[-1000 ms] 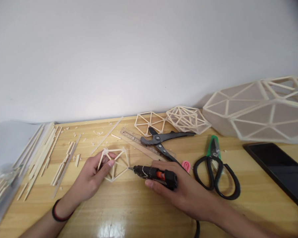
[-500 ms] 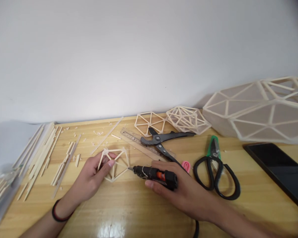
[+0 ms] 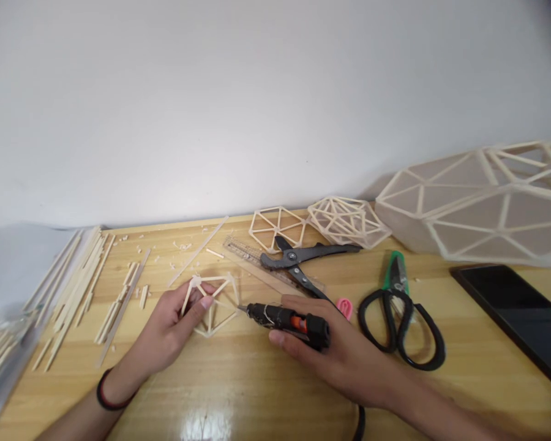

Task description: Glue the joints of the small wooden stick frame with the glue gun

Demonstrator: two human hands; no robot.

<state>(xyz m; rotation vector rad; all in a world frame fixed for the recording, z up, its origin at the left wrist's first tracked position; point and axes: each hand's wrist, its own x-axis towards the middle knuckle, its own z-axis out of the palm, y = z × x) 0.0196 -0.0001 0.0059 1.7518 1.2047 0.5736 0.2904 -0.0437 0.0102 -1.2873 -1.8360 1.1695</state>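
Between the thumb and fingers of my left hand (image 3: 177,321) is a small frame of wooden sticks (image 3: 223,318), its spokes meeting near the thumb. My right hand (image 3: 337,358) grips a black hot glue gun (image 3: 287,321) that has an orange part in its side. The gun's metal nozzle points left, at the frame's right corner; whether it touches the stick there I cannot tell. Strands of glue cling to the gun's front. Its cord shows below my right wrist.
Cut wooden sticks (image 3: 80,288) lie at left. Behind my hands are a ruler (image 3: 243,251), black cutters (image 3: 298,257) and a hexagonal stick frame (image 3: 264,229). Black-handled scissors (image 3: 422,343), a pink roll (image 3: 344,307), a phone (image 3: 509,318) and a large covered stick structure (image 3: 468,226) occupy the right.
The glue gun's nozzle has shifted very slightly up at the frame's right corner. My left hand and the frame hold almost the same place.
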